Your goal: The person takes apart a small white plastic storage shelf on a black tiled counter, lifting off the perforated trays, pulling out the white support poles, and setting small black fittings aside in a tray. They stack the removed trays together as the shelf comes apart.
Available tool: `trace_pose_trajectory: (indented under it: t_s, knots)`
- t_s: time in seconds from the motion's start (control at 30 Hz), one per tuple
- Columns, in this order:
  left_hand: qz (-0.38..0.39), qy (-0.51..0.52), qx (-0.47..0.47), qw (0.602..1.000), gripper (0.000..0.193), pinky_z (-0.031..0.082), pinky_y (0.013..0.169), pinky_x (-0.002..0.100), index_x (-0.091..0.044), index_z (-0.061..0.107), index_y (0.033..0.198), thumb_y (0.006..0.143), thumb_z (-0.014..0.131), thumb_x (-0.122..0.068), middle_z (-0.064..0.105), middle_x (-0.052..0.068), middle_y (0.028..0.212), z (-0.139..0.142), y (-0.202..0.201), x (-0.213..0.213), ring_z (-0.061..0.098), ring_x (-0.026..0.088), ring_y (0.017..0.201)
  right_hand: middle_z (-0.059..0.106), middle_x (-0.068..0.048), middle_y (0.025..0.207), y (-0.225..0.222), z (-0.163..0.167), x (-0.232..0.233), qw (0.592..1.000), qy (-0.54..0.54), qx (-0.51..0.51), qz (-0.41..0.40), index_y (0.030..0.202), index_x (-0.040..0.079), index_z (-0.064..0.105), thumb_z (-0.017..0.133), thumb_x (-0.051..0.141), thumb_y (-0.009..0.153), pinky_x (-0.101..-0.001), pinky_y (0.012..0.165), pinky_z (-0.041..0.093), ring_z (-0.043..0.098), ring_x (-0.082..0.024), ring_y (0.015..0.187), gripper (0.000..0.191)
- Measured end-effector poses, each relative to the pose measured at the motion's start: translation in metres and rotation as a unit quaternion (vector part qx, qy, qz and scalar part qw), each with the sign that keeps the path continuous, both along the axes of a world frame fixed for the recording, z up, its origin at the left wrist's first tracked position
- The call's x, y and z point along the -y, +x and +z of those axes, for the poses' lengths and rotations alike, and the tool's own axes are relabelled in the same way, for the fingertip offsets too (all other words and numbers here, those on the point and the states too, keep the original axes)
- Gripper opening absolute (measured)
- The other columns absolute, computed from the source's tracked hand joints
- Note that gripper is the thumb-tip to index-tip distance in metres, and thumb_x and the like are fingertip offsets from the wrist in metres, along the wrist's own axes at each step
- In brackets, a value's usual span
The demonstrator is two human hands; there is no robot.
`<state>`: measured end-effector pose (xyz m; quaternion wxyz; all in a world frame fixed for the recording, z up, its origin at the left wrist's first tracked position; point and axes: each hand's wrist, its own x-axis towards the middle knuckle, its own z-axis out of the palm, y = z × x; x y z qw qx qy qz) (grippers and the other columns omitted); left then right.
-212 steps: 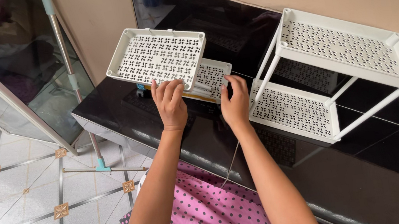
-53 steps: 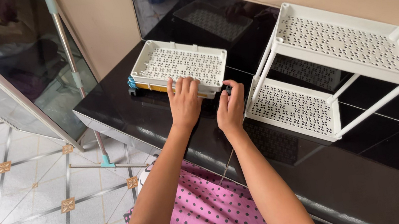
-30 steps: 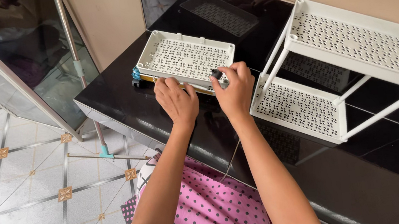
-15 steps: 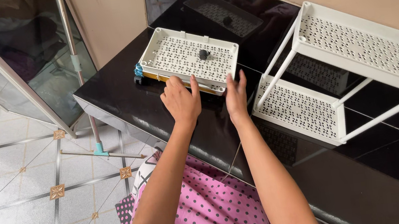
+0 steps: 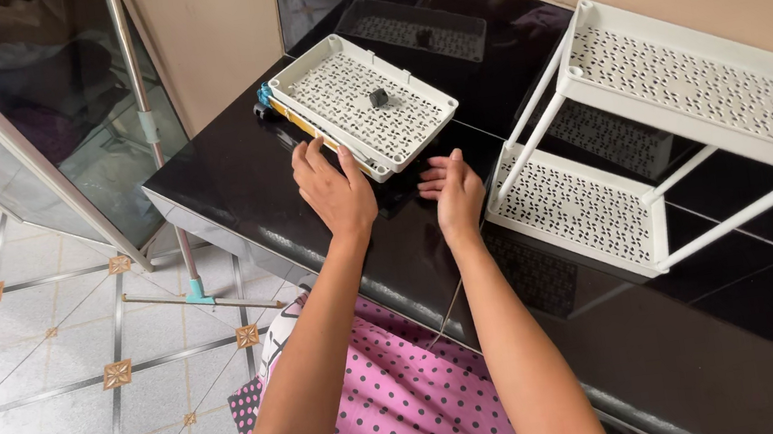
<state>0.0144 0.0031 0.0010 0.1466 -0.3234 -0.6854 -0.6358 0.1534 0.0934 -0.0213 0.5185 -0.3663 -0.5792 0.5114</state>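
While both hands hover empty, the white perforated tray (image 5: pixel 364 103) lies just beyond their fingers.
Left hand (image 5: pixel 335 192) flat, right hand (image 5: pixel 455 194) loosely spread on the black desk (image 5: pixel 233 182); a small dark piece (image 5: pixel 378 99) on the tray is unclear.

A white perforated tray (image 5: pixel 364 103) lay flat on the black glossy counter (image 5: pixel 233 182), skewed so its long axis ran from ten to four o'clock. A small dark piece (image 5: pixel 378 98) sat near its middle, and yellow and blue edges showed beneath its near side.
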Motion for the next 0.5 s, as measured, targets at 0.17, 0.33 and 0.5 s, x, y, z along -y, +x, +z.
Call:
trace_pose_trajectory:
  t_s: [0.17,0.33,0.5]
  knots:
    - [-0.048,-0.027,-0.266,0.962,0.045,0.036,0.11,0.053,-0.004,0.054,0.132,0.093,0.062,-0.024,0.048,0.021,0.144,0.008,0.012,0.004,0.047,0.038,0.134,0.068,-0.013,0.086,-0.001,-0.006,-0.01,1.0,-0.001,-0.002,-0.022,0.115,-0.004,0.064,0.038,0.039,0.111,-0.0301,0.059,0.059,0.069,-0.017,0.066,0.051]
    - [0.082,-0.294,-0.484,0.82,0.058,0.037,0.113,0.052,-0.008,0.051,0.145,0.09,0.062,-0.025,0.052,0.015,0.143,0.008,0.035,-0.019,0.05,0.031,0.133,0.066,-0.01,0.092,-0.007,-0.007,-0.008,0.999,0.01,-0.015,-0.042,0.122,0.0,0.059,0.038,0.037,0.111,-0.0288,0.056,0.058,0.066,-0.014,0.064,0.044]
    - [0.19,-0.389,-0.506,0.746,0.062,0.038,0.106,0.052,-0.008,0.047,0.149,0.092,0.061,-0.028,0.062,0.016,0.124,0.006,0.038,-0.044,0.059,0.032,0.114,0.065,-0.008,0.095,-0.012,-0.003,0.001,0.998,0.002,-0.004,-0.058,0.123,0.001,0.059,0.039,0.036,0.109,-0.0292,0.054,0.058,0.067,-0.014,0.065,0.042]
